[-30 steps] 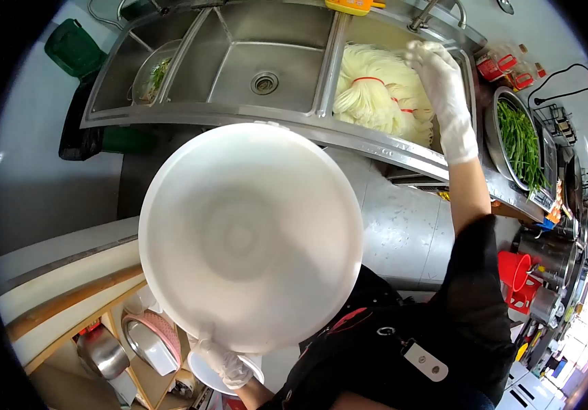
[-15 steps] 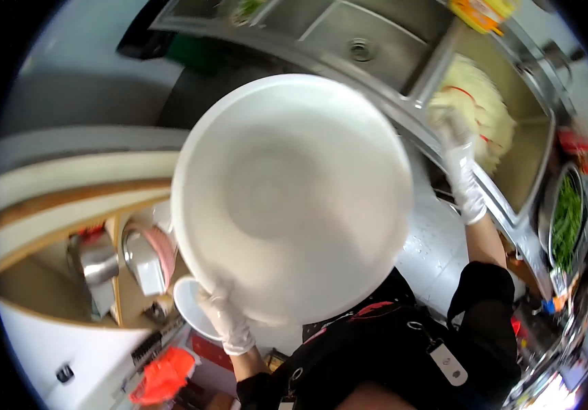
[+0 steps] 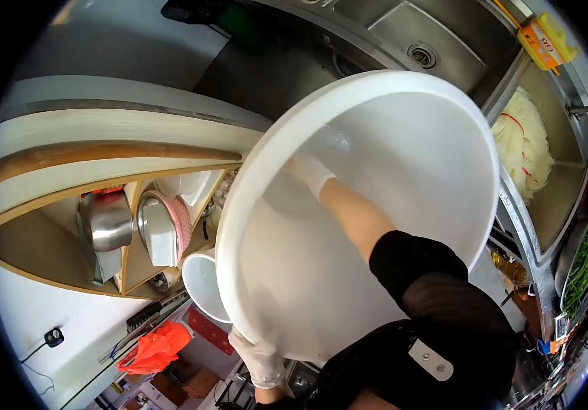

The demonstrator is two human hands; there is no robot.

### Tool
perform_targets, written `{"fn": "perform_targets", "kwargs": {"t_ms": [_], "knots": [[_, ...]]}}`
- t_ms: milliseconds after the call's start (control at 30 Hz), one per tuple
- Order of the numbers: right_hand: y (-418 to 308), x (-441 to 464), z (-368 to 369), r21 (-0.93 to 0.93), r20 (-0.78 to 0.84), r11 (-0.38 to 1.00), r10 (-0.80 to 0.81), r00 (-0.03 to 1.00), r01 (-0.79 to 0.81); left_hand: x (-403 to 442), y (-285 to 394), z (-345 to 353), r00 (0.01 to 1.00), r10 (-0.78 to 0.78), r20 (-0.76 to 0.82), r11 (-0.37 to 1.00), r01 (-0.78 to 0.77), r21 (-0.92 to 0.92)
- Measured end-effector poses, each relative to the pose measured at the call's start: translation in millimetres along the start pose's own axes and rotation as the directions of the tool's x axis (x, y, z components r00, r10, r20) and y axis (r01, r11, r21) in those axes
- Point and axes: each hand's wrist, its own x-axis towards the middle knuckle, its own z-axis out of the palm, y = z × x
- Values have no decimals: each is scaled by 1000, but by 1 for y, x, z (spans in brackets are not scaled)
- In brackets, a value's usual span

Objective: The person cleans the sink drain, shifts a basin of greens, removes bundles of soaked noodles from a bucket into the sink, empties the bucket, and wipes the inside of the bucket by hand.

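Observation:
A large white plastic tub [image 3: 430, 171] fills the middle of the view, tilted with its open side towards me. My left hand [image 3: 256, 355], in a whitish glove, grips the tub's rim at the lower left, with the fingers folded over the edge. Deep inside the tub is my gloved right hand [image 3: 309, 174], near its bottom; the fingers are pale against the white wall and hard to make out. A smaller white bucket [image 3: 206, 287] stands just left of the tub.
Metal sinks [image 3: 444, 31] run along the top right. One holds pale noodle-like bundles [image 3: 523, 147] with red ties. A yellow bottle [image 3: 547, 42] stands at the sink edge; greens [image 3: 582, 266] lie in a metal bowl. Wooden shelves [image 3: 48, 236] with pots are on the left, above a red bag [image 3: 157, 347].
My right hand has left the noodle-like bundles in the sink and reached into the tub. The tub has tilted and shifted right in view, with my left hand still on its rim.

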Motion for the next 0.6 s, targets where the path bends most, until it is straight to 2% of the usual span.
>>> {"fn": "perform_targets", "kwargs": {"t_ms": [67, 100, 133, 167, 367, 433, 467, 600], "knots": [[3, 5, 11, 135, -35, 989, -59, 998, 63, -5, 7, 7, 999, -13, -52, 999, 15, 44], [3, 8, 17, 160, -35, 983, -81, 996, 86, -6, 8, 7, 997, -20, -79, 998, 25, 65], [3, 11, 23, 177, -22, 979, -100, 995, 103, -5, 6, 0, 991, -90, -103, 984, 104, 143], [3, 13, 28, 182, -19, 976, -115, 993, 117, -3, 4, 0, 993, -81, -86, 987, 92, 134], [-6, 15, 47, 159, 25, 974, -170, 985, 164, -2, 5, 2, 996, -80, -28, 981, 83, 176], [-9, 10, 48, 60, 94, 982, -185, 978, 180, -3, 3, -1, 996, -83, -13, 975, 84, 204], [-12, 11, 52, 109, 100, 977, -194, 976, 183, -3, -1, -3, 998, -50, -25, 976, 55, 212], [-23, 15, 66, 68, 125, 974, -224, 967, 217, 2, 2, 1, 993, 107, -46, 977, -97, 190]]}}
